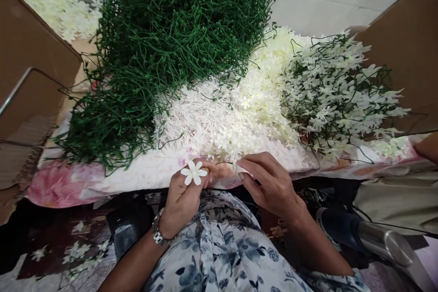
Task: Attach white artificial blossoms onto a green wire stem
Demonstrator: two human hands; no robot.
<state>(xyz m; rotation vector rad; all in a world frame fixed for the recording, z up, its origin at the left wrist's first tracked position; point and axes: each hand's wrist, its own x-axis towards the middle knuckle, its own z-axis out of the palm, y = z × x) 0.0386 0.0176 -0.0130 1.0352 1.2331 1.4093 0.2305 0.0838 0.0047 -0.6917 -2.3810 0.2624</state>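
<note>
My left hand (pixel 186 194), with a metal watch at its wrist, is closed on a green stem, and a white flower (pixel 193 173) shows on top of its fingers. My right hand (pixel 270 185) pinches a small white petal piece (pixel 243 169) between thumb and fingers, beside the stem's end. Just beyond my hands lie cream flower heads (pixel 229 141) and a heap of thin white pieces (pixel 196 109). A big tangle of green stems (pixel 178 27) rises behind them. To the right is a pile of white flowers on stems (pixel 335 96).
A floral cloth (pixel 68 182) covers the table's front edge. Cardboard panels (pixel 30 54) stand at left and right. A metal cylinder (pixel 386 242) is at lower right, near a person's arm (pixel 427 146). Loose flowers (pixel 77 251) lie below at the left.
</note>
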